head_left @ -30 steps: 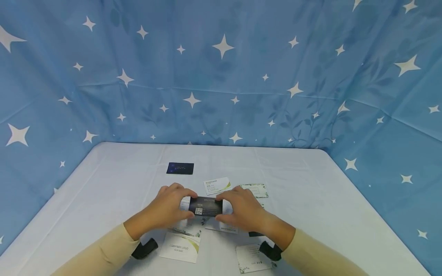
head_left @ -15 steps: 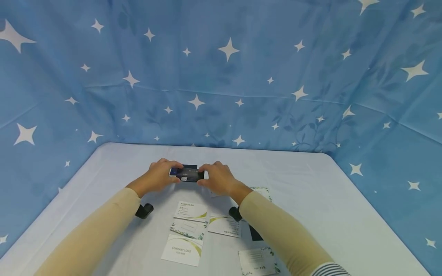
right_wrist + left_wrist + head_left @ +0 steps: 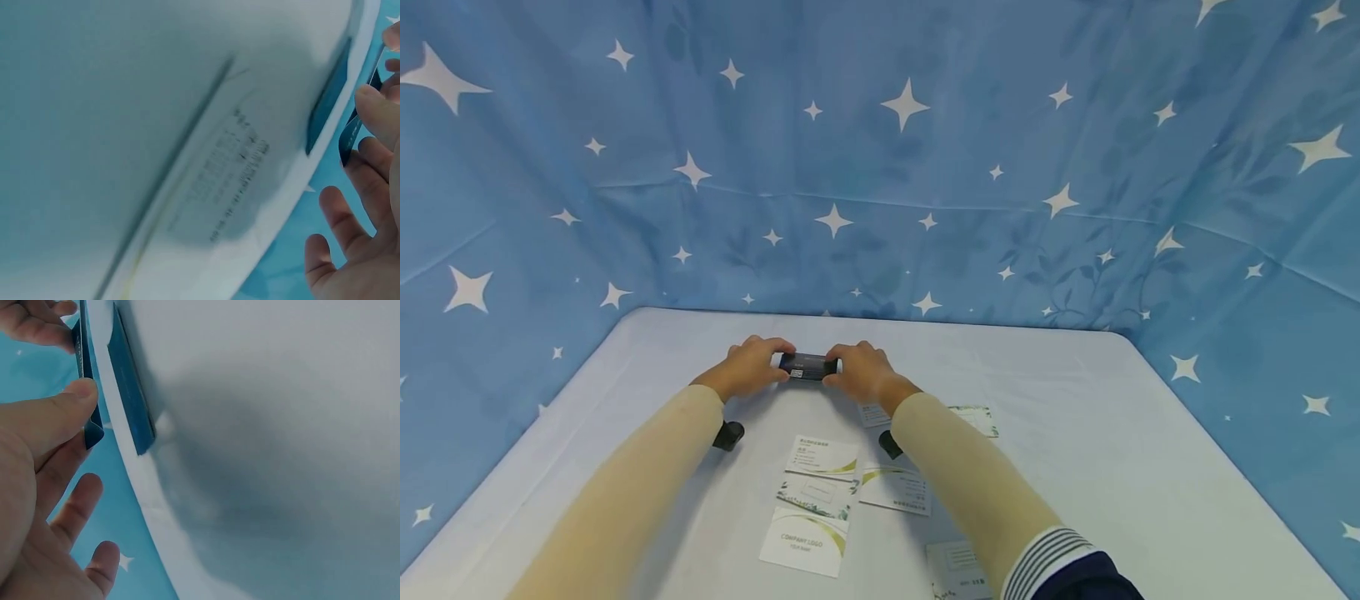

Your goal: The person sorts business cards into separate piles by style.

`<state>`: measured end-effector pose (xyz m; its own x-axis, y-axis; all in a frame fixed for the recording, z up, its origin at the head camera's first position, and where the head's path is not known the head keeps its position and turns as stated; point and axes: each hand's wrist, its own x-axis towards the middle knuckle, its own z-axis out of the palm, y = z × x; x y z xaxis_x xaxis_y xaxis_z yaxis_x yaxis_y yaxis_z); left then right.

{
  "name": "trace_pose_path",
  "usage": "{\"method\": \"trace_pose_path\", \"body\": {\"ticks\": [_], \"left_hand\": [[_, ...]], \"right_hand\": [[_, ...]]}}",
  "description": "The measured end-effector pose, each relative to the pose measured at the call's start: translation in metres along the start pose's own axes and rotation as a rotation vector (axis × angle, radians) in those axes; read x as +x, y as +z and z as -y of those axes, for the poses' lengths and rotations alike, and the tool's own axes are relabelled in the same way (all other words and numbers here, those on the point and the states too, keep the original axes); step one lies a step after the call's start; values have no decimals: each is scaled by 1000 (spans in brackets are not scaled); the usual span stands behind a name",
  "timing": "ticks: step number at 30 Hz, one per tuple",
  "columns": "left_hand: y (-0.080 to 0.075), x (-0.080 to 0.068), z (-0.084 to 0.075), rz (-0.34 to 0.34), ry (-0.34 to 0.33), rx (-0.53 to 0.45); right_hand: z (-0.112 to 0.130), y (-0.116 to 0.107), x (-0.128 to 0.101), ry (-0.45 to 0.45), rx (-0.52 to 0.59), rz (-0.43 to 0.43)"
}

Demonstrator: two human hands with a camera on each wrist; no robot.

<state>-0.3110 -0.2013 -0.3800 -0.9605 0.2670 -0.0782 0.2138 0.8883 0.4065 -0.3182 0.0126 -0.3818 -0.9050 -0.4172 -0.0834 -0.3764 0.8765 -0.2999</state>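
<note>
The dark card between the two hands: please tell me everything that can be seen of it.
The dark card is a thin, flat rectangle, dark blue to black, with small pale print too fine to read; it looks like coated paper. The left hand pinches its left end and the right hand its right end. The wrist views show it lifted just above a second dark blue card that lies flat on the white table, near the far edge. Whether the two cards touch cannot be told.
</note>
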Motion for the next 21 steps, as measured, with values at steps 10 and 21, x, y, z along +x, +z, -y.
{"method": "trace_pose_path", "body": {"ticks": [10,21], "left_hand": [[2,4,3,56,-47,-57],[13,12,6,60,-46,-63]], "right_hand": [[1,13,16,12,25,39],[1,16,23,51,61,53]]}}
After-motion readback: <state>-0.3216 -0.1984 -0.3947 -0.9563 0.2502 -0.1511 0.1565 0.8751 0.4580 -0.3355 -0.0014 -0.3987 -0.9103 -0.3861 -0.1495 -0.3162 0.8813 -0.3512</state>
